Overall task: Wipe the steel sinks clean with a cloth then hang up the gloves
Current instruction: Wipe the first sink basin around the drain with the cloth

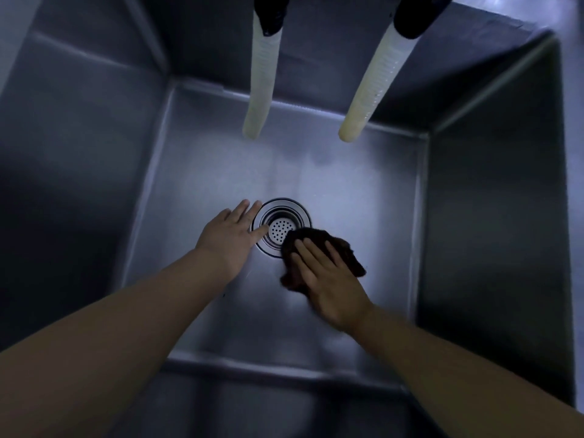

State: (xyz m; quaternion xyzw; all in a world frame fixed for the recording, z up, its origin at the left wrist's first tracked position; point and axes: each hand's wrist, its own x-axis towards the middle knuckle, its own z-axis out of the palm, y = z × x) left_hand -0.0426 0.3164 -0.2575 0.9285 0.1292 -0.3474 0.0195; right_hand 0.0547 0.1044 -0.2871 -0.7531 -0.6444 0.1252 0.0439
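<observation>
Dark cloth [328,248] lies on sink [363,191] floor, just right of drain [279,227]. Looks soft, limp, prob damp & light; best worked flat under palm w/ even pressure. Right hand [328,279] presses it, fingers straight. Left hand [235,233] spread, fingertips at drain rim. Two pale hoses [262,80] hang at far side.

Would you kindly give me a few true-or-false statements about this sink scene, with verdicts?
1. The right hand presses flat on the dark brown cloth. True.
2. The left hand grips the cloth. False: it rests open beside the round perforated steel drain strainer.
3. Two pale ribbed hoses hang over the steel sink. True.
4. The cloth fully covers the strainer. False: it overlaps only the strainer's edge.
</observation>
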